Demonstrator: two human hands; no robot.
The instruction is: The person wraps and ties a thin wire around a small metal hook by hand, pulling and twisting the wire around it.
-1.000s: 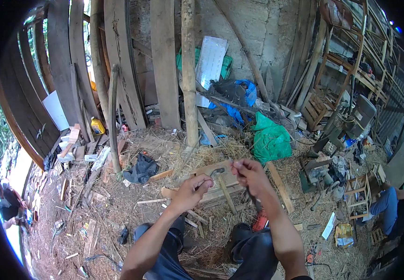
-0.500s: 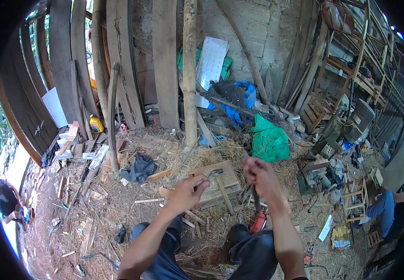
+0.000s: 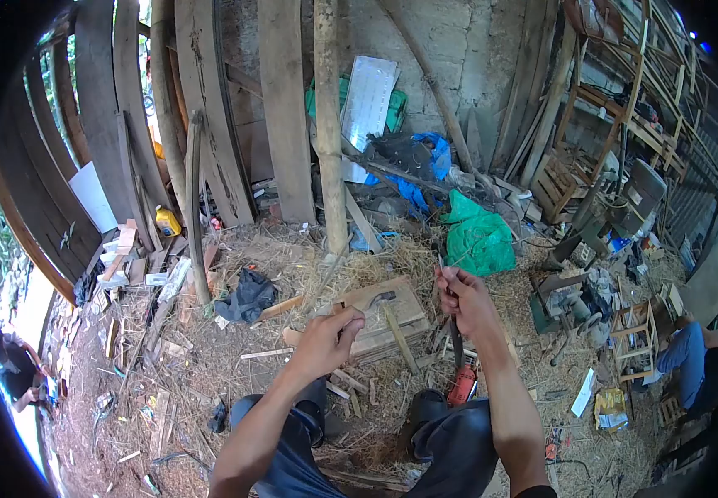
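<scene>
My left hand (image 3: 326,342) is raised over the wooden board, thumb and fingers curled together; whether anything thin is pinched in them cannot be made out. Across from it, my right hand (image 3: 467,303) is closed, with a small pale tip showing above the fingers. A long dark strip (image 3: 457,342) runs down from below this hand; its kind is unclear. Its lower end reaches toward a red cylindrical thing (image 3: 462,385) beside my boot. Between and beyond the hands lies the wooden board (image 3: 404,309), with a dark curved piece (image 3: 382,296) and a narrow stick (image 3: 400,339) on it.
A wooden post (image 3: 331,166) stands ahead, near a green sack (image 3: 479,236). A black plastic bag (image 3: 247,297) and a yellow bottle (image 3: 168,221) are on the left. Wood scraps and straw litter the ground. One person (image 3: 14,365) sits far left, another (image 3: 682,365) at right.
My left hand has shifted slightly left and down. My right hand has turned, bringing the pale tip into sight above its fingers. The view has tilted a little.
</scene>
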